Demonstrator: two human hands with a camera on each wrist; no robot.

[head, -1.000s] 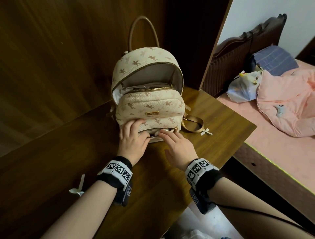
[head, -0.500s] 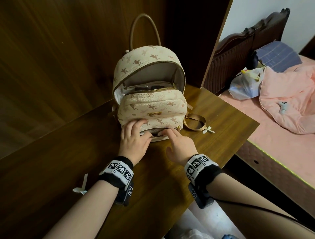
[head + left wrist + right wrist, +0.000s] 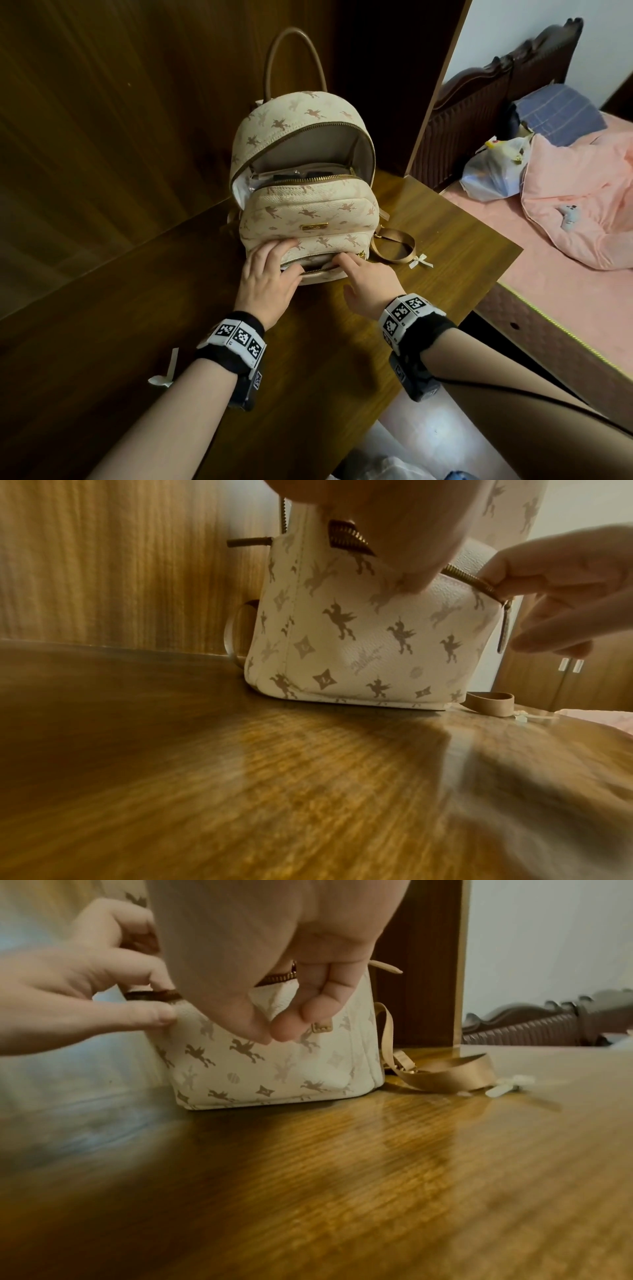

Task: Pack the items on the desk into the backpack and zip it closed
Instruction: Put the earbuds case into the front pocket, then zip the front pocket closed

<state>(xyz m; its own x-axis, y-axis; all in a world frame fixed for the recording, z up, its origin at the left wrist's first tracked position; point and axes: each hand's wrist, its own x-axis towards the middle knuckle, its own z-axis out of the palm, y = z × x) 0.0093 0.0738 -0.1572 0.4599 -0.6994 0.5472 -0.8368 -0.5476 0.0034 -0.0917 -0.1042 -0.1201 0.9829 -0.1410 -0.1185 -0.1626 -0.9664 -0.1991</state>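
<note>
A cream backpack (image 3: 308, 212) with a horse print stands upright on the wooden desk (image 3: 137, 308). Its main compartment gapes at the top, with plastic-wrapped items (image 3: 294, 176) inside. The low front pocket (image 3: 315, 265) is unzipped, and its gold zipper pull (image 3: 504, 626) hangs at the right end. My left hand (image 3: 270, 274) pinches the pocket's left edge, thumb under and fingers on top; the right wrist view shows this left hand (image 3: 85, 988) as well. My right hand (image 3: 366, 284) reaches in from the right, fingertips at the pocket opening and other fingers loose.
A tan strap (image 3: 394, 246) loops on the desk right of the bag, next to a small white bow (image 3: 422, 262). Another white bow (image 3: 168, 371) lies near my left forearm. Wood panels close off the back and left. A bed (image 3: 565, 274) lies beyond the desk's right edge.
Both hands stay at the front pocket. The right fingertips sit slightly further into the opening than a second ago. The backpack has not moved.
</note>
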